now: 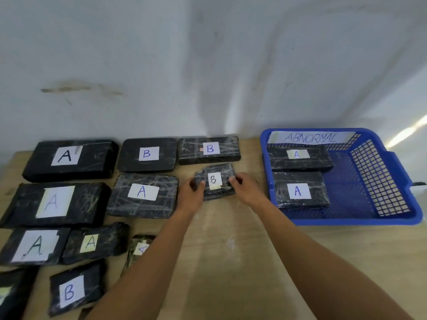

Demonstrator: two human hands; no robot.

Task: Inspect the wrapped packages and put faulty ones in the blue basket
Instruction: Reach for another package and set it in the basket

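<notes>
I held the B package (215,183) by its two ends, left hand (193,192) curled round the left end and right hand (245,185) round the right, so its long axis ran roughly side to side between them. The basket (346,221) lay to the right, nearer my right hand, which I judged best placed to carry the package over.

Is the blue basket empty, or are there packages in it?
Holding packages: the rear A package and front A package lie inside the blue basket.
</notes>
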